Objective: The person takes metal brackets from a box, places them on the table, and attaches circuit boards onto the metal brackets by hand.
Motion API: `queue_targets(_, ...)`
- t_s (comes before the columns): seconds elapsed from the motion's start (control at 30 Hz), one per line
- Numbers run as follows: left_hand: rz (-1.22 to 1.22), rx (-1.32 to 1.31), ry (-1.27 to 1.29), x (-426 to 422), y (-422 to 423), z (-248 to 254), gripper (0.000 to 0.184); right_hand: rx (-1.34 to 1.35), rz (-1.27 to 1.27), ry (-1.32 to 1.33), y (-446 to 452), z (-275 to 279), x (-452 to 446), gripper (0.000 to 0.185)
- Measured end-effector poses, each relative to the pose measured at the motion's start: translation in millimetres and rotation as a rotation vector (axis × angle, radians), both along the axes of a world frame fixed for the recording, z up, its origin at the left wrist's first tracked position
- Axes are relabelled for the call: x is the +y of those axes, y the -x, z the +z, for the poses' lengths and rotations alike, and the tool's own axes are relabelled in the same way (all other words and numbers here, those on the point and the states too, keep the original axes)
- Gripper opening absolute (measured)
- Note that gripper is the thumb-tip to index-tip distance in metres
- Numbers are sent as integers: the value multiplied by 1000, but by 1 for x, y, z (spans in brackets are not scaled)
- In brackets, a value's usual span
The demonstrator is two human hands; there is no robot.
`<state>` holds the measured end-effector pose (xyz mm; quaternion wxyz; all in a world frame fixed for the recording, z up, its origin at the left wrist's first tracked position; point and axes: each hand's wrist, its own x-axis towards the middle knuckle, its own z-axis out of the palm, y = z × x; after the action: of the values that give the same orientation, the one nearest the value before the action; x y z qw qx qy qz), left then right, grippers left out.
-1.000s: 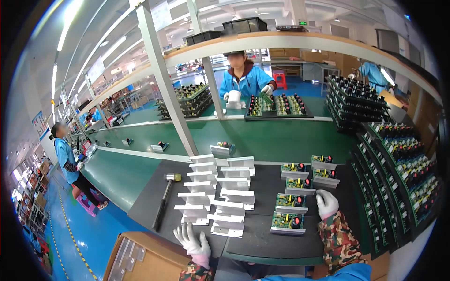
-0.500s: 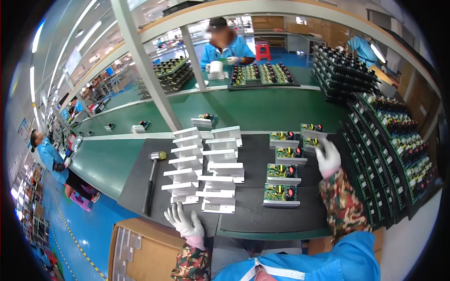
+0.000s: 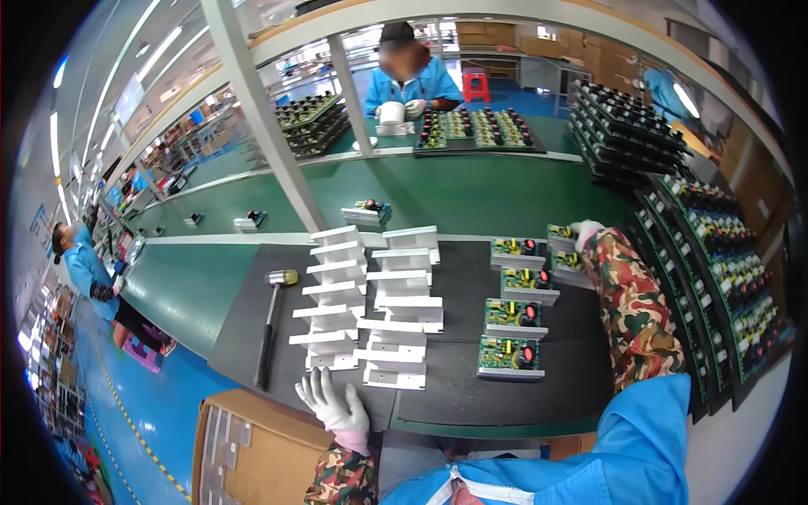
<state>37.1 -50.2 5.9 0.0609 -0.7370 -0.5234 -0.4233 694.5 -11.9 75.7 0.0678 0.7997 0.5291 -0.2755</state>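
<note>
My left hand [image 3: 335,402], in a white glove, has its fingers spread. It holds nothing, and the near ends of the metal heat sinks [image 3: 394,374] lie just ahead of it. Those heat sinks stand in two columns on the black mat. My right hand [image 3: 587,232], also gloved, reaches to the far right of the mat, beside the farthest circuit board [image 3: 559,235]. Its fingers are mostly hidden, so any grip cannot be made out. Several circuit boards with heat sinks attached, such as the nearest board [image 3: 510,357], form a column left of my right sleeve.
A hammer [image 3: 273,324] lies on the mat's left side. Stacked trays of boards [image 3: 715,278] rise at the right. A cardboard box [image 3: 278,454] sits below left. Beyond the mat runs a green conveyor [image 3: 454,198] carrying boards. A co-worker [image 3: 411,80] sits across it.
My right hand has moved farther forward, from above the nearer right-hand board to beside the farthest one. My left hand stays almost where it was. The view has shifted slightly.
</note>
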Motion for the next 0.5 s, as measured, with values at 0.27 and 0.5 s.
queue_targets(0.27, 10, 29, 7, 2, 0, -4, 51, -141, 93, -93, 11, 22, -12, 64)
queue_targets(0.5, 8, 53, 10, 1, -2, 1, 51, -461, -21, -487, 45, 12, 15, 49)
